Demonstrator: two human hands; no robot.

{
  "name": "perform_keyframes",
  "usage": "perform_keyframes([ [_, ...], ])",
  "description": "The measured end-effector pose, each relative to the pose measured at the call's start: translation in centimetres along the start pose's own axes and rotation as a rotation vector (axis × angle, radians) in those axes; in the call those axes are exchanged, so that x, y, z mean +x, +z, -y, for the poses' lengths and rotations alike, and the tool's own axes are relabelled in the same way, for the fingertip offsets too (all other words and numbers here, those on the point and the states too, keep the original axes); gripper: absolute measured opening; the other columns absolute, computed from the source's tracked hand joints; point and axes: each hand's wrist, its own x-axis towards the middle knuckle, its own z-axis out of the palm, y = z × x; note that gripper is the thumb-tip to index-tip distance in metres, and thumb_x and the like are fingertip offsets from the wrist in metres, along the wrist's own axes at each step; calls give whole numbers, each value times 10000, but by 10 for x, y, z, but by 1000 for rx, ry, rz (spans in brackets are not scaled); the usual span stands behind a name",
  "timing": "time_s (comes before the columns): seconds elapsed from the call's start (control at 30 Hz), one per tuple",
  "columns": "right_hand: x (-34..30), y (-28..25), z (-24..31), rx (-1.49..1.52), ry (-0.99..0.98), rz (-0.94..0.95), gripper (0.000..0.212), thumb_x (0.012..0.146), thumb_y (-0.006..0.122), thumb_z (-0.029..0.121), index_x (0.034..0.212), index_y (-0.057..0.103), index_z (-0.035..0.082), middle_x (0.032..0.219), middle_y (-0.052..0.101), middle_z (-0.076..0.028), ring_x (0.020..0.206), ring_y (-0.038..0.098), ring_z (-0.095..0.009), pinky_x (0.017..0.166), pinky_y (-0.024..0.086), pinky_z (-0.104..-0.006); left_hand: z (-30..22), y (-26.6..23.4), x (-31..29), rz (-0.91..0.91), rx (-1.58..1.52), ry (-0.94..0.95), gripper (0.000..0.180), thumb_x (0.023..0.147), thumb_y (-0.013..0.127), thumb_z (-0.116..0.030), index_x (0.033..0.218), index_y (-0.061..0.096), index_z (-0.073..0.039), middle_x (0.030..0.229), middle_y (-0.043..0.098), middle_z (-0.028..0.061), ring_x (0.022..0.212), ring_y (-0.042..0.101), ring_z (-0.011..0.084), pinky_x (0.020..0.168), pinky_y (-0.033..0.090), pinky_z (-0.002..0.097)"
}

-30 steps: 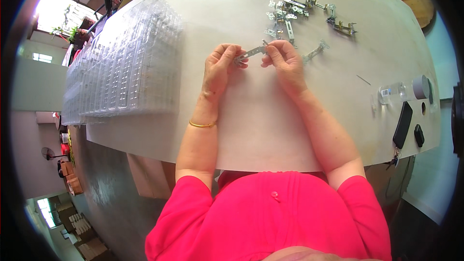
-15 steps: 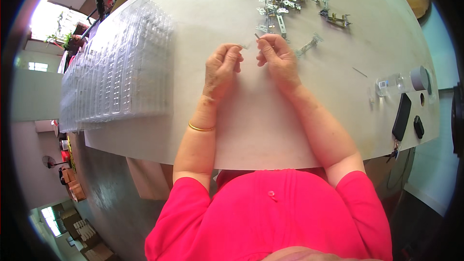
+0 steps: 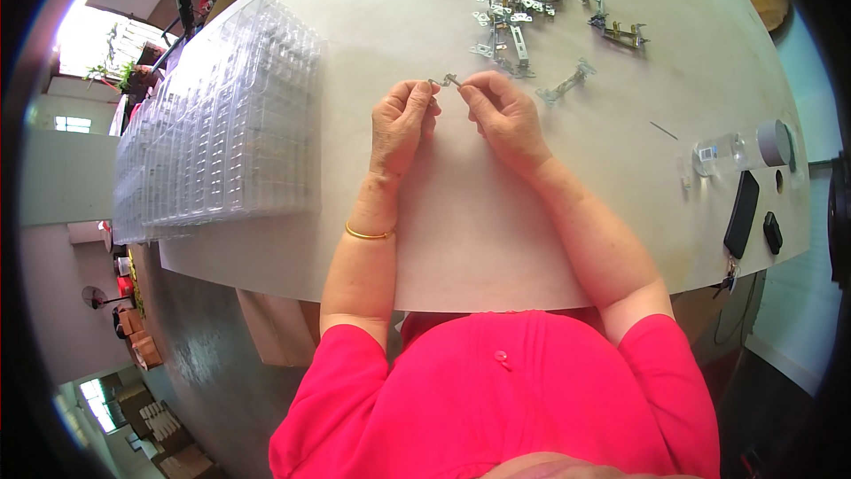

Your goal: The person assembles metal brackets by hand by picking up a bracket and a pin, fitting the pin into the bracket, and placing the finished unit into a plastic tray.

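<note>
Over the middle of the table, my left hand (image 3: 403,124) is closed in a pinch on a small metal part (image 3: 434,82), most of it hidden by the fingers. My right hand (image 3: 505,120) pinches a short, thin dark metal piece (image 3: 454,79), whose tip meets the small part between the two hands. The exact kind of either piece is too small to make out. Beyond my right hand lies a single metal hinge-like fitting (image 3: 567,83). Farther off is a jumbled pile of similar metal fittings (image 3: 514,14), with another brassy one (image 3: 619,34) to its right.
Tall stacked clear plastic trays (image 3: 217,124) fill the table's left side. On the right are a thin metal rod (image 3: 663,131), a clear bottle with a grey lid (image 3: 736,153), a black phone-like slab (image 3: 741,213) and a small black object (image 3: 773,233) near the edge.
My right hand has moved slightly left, bringing its thin piece against the part in my left hand. The left hand has barely shifted.
</note>
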Motion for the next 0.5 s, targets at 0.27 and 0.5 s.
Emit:
perform_keyframes([
  [0.27, -1, 1, 2, -63, -17, 0, 121, 971, 644, 169, 967, 651, 48, 701, 584, 38, 634, 511, -44, 574, 429, -230, 1, 0, 0, -66, 187, 113, 228, 1027, 570, -223, 992, 664, -18, 748, 606, 3, 541, 463, 26, 484, 364, 177],
  [0.5, -1, 1, -1, -120, -44, -22, 126, 965, 647, 164, 945, 647, 40, 683, 589, 26, 624, 514, -50, 567, 429, -237, 9, -4, 4, -112, 327, 213, 211, 1022, 582, -212, 987, 662, -20, 732, 600, -5, 544, 461, 14, 476, 361, 174],
])
